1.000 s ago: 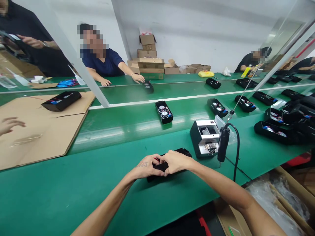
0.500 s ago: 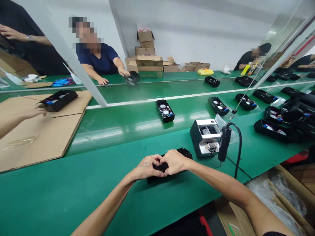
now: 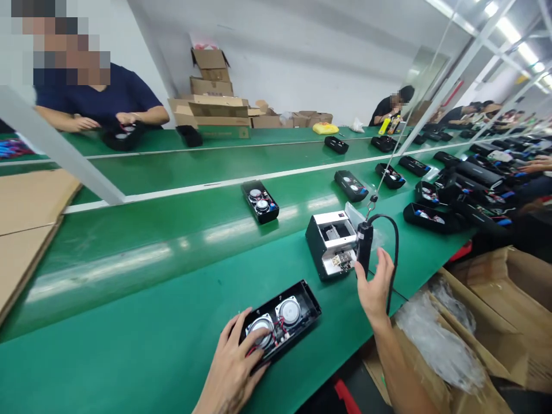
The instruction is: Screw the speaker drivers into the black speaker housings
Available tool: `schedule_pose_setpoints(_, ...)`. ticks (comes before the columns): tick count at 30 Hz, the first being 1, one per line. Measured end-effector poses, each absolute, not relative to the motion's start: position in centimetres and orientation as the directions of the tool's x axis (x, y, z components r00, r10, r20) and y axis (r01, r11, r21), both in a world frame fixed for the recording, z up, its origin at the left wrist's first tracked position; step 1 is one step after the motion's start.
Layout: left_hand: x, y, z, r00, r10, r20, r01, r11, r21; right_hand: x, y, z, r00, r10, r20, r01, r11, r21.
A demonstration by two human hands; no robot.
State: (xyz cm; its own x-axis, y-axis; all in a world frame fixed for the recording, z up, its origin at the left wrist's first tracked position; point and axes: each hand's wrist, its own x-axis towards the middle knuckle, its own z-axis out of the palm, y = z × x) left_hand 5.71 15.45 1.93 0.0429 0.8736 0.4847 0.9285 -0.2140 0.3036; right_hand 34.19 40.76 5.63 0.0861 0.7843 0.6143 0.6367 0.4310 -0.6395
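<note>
On the green work surface in front of me lies a black speaker housing (image 3: 307, 303), open side up, with two round speakers, red wires and a small circuit part inside. My left hand (image 3: 237, 351) grips its left end, fingers over the far wall and across the left speaker, thumb along the near side. My right hand (image 3: 376, 284) is open beside a black electric screwdriver (image 3: 364, 244) that hangs from a cord. Its thumb and fingers are spread about the tool's lower end; whether they touch it I cannot tell. The screwdriver's tip is hidden.
A silver-and-black screw feeder (image 3: 330, 241) stands left of the screwdriver. Further off, another speaker housing (image 3: 260, 202) lies on the belt, with several more at the right. Cardboard boxes (image 3: 487, 322) holding clear plastic bags sit below the right edge. A co-worker (image 3: 103, 109) handles a housing opposite.
My right hand has left the housing and moved right to the screwdriver. My left hand now holds the housing's left end, and the speakers inside have come into sight. The view has turned right.
</note>
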Motion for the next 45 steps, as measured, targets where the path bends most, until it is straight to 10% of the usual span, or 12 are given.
schedule_pose_setpoints(12, 5.8, 16.0, 1.7, 0.023, 0.834, 0.552, 0.924, -0.229, 0.306, 35.2, 43.9, 5.4, -0.173, 0.961, 0.218, 0.142, 0.243, -0.960)
schedule_pose_setpoints(18, 4.6, 19.0, 2.0, 0.158, 0.825, 0.543, 0.938, -0.298, 0.179, 32.5, 45.1, 10.7, 0.015, 0.919, 0.395, -0.096, 0.394, -0.914)
schedule_pose_setpoints(25, 4.0, 20.1, 2.0, 0.227, 0.841, 0.492, 0.945, -0.313, 0.098, 30.3, 45.4, 11.3, -0.116, 0.923, 0.366, 0.006, 0.369, -0.929)
schedule_pose_setpoints(31, 4.7, 20.1, 2.1, 0.196, 0.841, 0.504, 0.949, -0.292, 0.119, 30.4, 41.8, 10.7, -0.341, 0.919, 0.199, -0.065, 0.188, -0.980)
schedule_pose_setpoints(37, 6.6, 19.8, 2.8, 0.088, 0.888, 0.452, 0.960, -0.197, 0.201, 25.8, 33.9, 11.1, -0.429, 0.812, 0.394, -0.525, 0.131, -0.841)
schedule_pose_setpoints(45, 7.3, 19.6, 2.3, 0.004, 0.887, 0.463, 0.933, -0.170, 0.316, 21.0, 29.8, 10.3, -0.555, 0.717, 0.421, -0.495, 0.122, -0.860)
